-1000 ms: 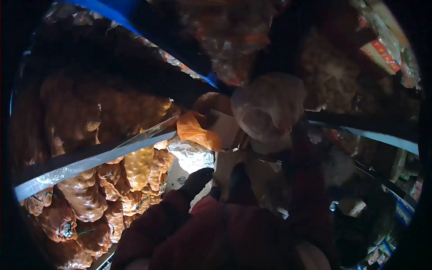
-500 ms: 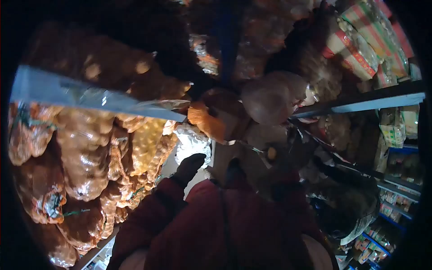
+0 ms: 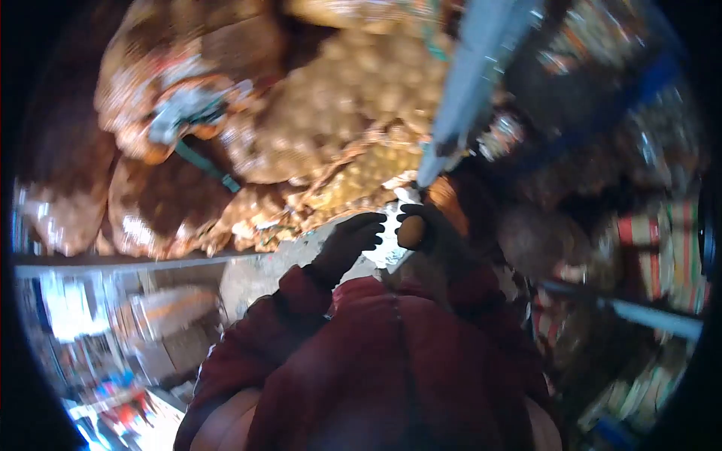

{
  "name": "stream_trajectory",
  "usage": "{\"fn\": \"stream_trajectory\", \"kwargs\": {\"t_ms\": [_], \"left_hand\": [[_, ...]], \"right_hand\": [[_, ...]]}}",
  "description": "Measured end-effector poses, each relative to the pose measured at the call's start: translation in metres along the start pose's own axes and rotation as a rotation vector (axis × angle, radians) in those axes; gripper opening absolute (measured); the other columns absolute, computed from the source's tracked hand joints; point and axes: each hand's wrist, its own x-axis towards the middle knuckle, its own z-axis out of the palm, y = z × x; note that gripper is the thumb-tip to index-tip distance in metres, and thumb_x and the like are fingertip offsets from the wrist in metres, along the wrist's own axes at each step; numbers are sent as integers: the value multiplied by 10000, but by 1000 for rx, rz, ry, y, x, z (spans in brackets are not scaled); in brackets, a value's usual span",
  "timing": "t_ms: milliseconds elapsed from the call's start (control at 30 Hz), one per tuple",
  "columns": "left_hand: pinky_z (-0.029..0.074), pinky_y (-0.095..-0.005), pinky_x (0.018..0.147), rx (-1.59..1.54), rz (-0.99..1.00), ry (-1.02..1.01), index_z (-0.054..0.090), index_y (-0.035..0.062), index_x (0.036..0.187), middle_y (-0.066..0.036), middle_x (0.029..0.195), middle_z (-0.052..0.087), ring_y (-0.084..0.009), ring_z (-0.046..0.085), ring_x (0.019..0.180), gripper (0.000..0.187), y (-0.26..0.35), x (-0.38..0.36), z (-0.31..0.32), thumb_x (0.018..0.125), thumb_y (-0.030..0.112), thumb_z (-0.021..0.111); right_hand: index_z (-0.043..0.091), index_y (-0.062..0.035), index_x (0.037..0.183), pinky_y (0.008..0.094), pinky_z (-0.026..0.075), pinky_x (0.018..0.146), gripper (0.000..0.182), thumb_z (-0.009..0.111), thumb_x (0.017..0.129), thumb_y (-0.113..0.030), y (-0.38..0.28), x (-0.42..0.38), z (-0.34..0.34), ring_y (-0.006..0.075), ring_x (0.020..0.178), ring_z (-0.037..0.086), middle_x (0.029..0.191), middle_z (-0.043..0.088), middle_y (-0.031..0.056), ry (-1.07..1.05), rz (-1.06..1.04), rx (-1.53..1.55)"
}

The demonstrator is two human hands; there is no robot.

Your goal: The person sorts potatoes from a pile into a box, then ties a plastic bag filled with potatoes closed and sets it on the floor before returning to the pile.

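Observation:
My right hand [image 3: 440, 229], in a dark glove, is closed around a brown oval potato [image 3: 411, 232] in front of my body. My left hand [image 3: 352, 239], also gloved, is to the left of it, its fingers apart and slightly bent, holding nothing. Below and between the two hands lies a bright white crumpled bag or sheet [image 3: 389, 239]. An orange net bag [image 3: 447, 203] shows just beyond my right hand, partly in shadow.
Big net sacks [image 3: 331, 98] full of round produce are piled ahead and to the left. A bluish metal post [image 3: 477, 75] slants down close to my hands. Striped bags [image 3: 665, 255] stand at the right. Cartons [image 3: 177, 308] sit at the left, blurred.
My view has swung left toward the net sacks. The left hand, earlier over the white bag, is now left of it; the right hand, dim before, has come in beside it with the potato.

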Motion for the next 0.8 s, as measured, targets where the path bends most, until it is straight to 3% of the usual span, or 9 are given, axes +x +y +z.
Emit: {"fn": "stream_trajectory", "kwargs": {"t_ms": [67, 167, 200, 233, 300, 400, 500, 667, 800], "left_hand": [[503, -344, 961, -3, 25, 57, 521, 72, 1425, -101, 1352, 586, -188, 621, 1126, 515, -12, -11, -18, 958, 247, 650], [518, -362, 991, 21, 170, 102, 361, 66, 1531, -137, 1419, 544, -210, 604, 1185, 695, -20, -38, -22, 939, 167, 712], [555, -365, 939, 248, 450, 242, 337, 41, 1532, -157, 1303, 619, -230, 649, 1112, 730, -59, -34, -33, 924, 148, 727], [571, -396, 906, -83, 312, 226, 363, 34, 1506, -165, 1211, 656, -252, 675, 1065, 704, -25, -59, -18, 914, 147, 728], [577, -392, 820, 516, 320, 622, 523, 103, 1383, -131, 1152, 683, -258, 684, 1004, 568, -41, -80, -32, 880, 243, 746], [565, -333, 665, -198, 124, 616, 556, 107, 1363, -90, 1090, 673, -191, 676, 924, 483, -66, -117, -52, 928, 270, 685], [540, -304, 576, -339, 311, 711, 597, 103, 1320, -90, 990, 676, -123, 635, 751, 407, -103, -166, -84, 959, 290, 625], [553, -285, 640, -1018, 365, 759, 629, 131, 1291, -178, 1126, 688, -186, 620, 663, 510, -115, -284, -134, 933, 487, 558], [605, -353, 714, -1213, 734, 883, 577, 75, 1343, -206, 1222, 654, -272, 675, 1078, 482, -150, -356, -189, 942, 342, 562]], "right_hand": [[555, -49, 1336, 444, 567, 913, 528, 448, 1042, -475, 5, 21, 29, 222, 1109, 634, 1255, 630, 90, -3, 62, -244], [435, -66, 1469, 436, 452, 1096, 606, 425, 1049, -503, 23, 30, 60, 266, 1314, 529, 1393, 539, 124, -354, 89, -313], [459, -63, 1453, 445, 477, 1057, 471, 471, 1073, -341, 31, 36, 73, 264, 1254, 560, 1364, 570, 105, -413, 180, -218], [453, -69, 1463, 429, 479, 1051, 485, 479, 1069, -351, 37, 47, 82, 268, 1243, 564, 1365, 573, 102, -393, 381, -201], [458, -57, 1456, 433, 520, 999, 500, 465, 1068, -372, 55, 51, 90, 280, 1156, 622, 1331, 600, 124, -426, 435, -359], [479, -21, 1430, 438, 575, 907, 537, 433, 1065, -412, 75, 56, 117, 303, 1071, 678, 1311, 627, 161, -541, 649, -343], [546, -12, 1362, 451, 594, 860, 568, 439, 1046, -472, 106, 70, 132, 314, 930, 725, 1198, 689, 183, -589, 722, -572], [534, -46, 1385, 397, 616, 750, 585, 414, 1039, -502, 167, 95, 177, 283, 898, 728, 1198, 690, 159, -715, 826, -803], [522, 7, 1380, 376, 601, 778, 623, 447, 1026, -499, 228, 114, 225, 261, 868, 722, 1260, 644, 207, -693, 893, -904]]}}
